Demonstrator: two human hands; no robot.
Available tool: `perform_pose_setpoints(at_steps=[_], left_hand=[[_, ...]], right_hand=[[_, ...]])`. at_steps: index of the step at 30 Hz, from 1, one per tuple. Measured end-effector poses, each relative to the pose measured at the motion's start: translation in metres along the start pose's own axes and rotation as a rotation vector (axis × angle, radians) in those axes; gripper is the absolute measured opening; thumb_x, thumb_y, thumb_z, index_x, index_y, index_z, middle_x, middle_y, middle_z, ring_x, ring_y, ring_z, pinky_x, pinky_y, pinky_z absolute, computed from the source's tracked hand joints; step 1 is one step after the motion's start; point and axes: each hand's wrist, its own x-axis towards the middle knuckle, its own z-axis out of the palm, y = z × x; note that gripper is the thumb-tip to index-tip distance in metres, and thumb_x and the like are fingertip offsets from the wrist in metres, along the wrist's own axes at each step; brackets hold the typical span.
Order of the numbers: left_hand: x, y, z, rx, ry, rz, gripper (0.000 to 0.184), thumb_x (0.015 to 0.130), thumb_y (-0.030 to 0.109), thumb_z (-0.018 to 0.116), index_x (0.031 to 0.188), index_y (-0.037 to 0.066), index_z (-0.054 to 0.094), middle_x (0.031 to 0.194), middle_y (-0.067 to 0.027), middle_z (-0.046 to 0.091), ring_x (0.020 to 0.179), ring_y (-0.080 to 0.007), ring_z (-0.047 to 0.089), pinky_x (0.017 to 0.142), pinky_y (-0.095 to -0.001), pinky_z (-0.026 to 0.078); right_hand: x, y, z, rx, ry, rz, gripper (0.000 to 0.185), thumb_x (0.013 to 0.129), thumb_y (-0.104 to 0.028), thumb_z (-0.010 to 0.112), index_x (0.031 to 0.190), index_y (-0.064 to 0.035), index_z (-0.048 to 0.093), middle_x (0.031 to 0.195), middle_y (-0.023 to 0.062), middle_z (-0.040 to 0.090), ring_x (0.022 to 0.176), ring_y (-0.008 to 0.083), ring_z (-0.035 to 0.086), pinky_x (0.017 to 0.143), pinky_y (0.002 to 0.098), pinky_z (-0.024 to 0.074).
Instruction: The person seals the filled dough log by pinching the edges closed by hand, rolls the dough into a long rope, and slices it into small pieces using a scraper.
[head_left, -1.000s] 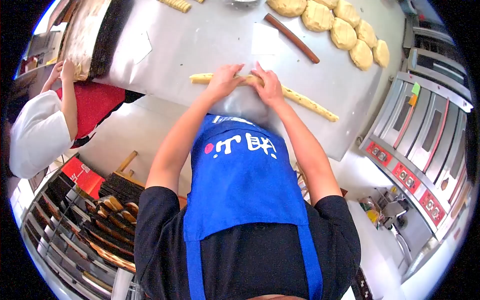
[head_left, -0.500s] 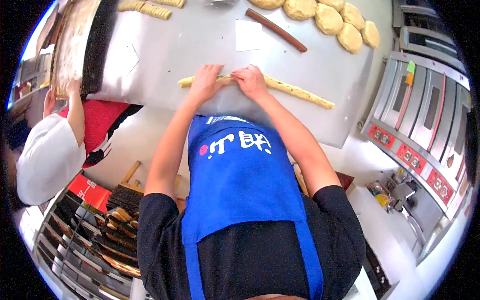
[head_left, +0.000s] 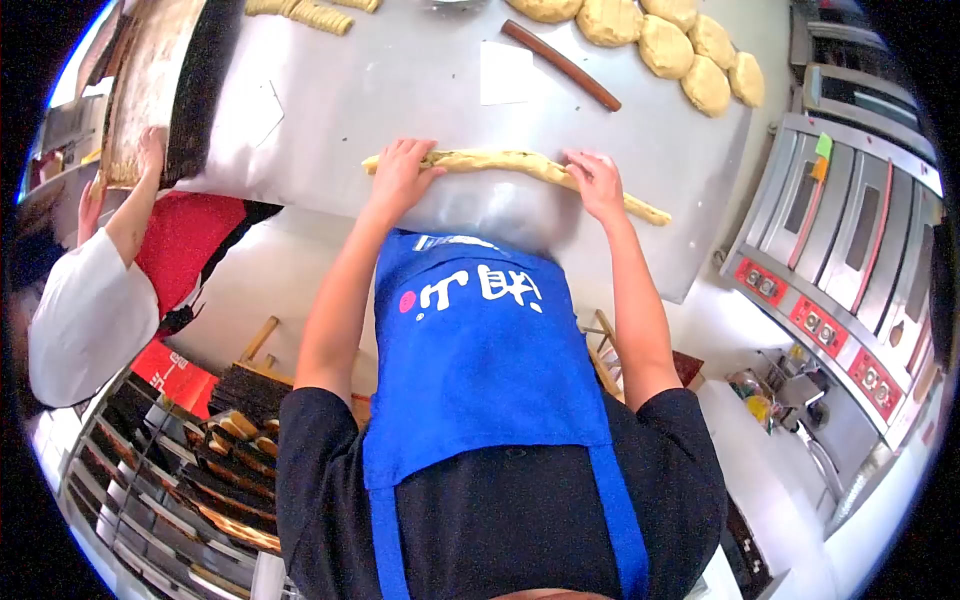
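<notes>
A long, thin dough roll [head_left: 500, 162] lies crosswise on the metal table, with a darker seam or filling showing in places. My left hand [head_left: 403, 174] is closed over it near its left end, fingers on the far side and thumb on the near side. Farther right, my right hand [head_left: 598, 184] grips the same roll, and the tail of dough sticks out beyond it. Between my hands the roll is bare and slightly bent. Beyond it lie a brown rolling pin [head_left: 562, 65] and a white square sheet [head_left: 507, 73].
Several round dough pieces [head_left: 665, 47] sit at the table's far right. Cut, ridged dough strips [head_left: 320, 16] lie far left. A co-worker's arm [head_left: 135, 215] reaches to a large tray [head_left: 140, 90] at left. Ovens [head_left: 830, 270] stand to the right, a tray rack [head_left: 180, 480] behind left.
My right hand has moved right along the dough roll, away from my left hand, which stays near the left end. The co-worker's hand has shifted along the tray.
</notes>
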Motion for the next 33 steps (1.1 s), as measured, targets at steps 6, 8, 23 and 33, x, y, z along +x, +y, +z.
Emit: perform_pose_setpoints(at_steps=[6,8,23,33], left_hand=[[0.004,0.004,0.001,0.091,-0.073,0.038,0.046,0.081,0.025,0.088,0.122,0.008,0.075,0.115,-0.0115,0.069,0.116,-0.0335,0.061,0.104,-0.0465,0.047],[0.008,0.003,0.0,0.099,-0.074,0.044,0.048,0.078,0.026,0.09,0.12,0.009,0.075,0.113,-0.0104,0.067,0.115,-0.0329,0.06,0.103,-0.0468,0.045],[0.001,0.005,-0.003,0.044,-0.086,-0.029,0.041,0.082,0.025,0.088,0.12,0.012,0.077,0.12,-0.0109,0.067,0.115,-0.0349,0.059,0.104,-0.0485,0.047],[-0.001,0.0,-0.007,-0.003,-0.09,-0.035,0.037,0.088,0.022,0.082,0.122,0.009,0.073,0.115,-0.0134,0.069,0.114,-0.0369,0.06,0.102,-0.0473,0.049]], right_hand=[[-0.014,-0.015,0.007,0.094,-0.013,0.226,0.018,0.091,-0.024,0.079,0.106,-0.018,0.087,0.107,0.009,0.079,0.115,0.027,0.067,0.102,0.0397,0.0536],[-0.014,-0.005,0.015,0.103,0.006,0.195,0.018,0.091,-0.024,0.08,0.107,-0.0186,0.087,0.109,0.0094,0.078,0.114,0.0273,0.067,0.102,0.0397,0.0536],[0.021,-0.021,0.038,0.14,-0.058,0.066,0.024,0.09,-0.033,0.082,0.111,-0.0231,0.086,0.125,0.0138,0.073,0.116,0.0321,0.065,0.104,0.0427,0.0521],[0.031,-0.044,0.05,0.034,-0.041,-0.081,0.024,0.09,-0.038,0.08,0.107,-0.0235,0.088,0.139,0.0159,0.069,0.132,0.0345,0.058,0.113,0.0458,0.0458]])
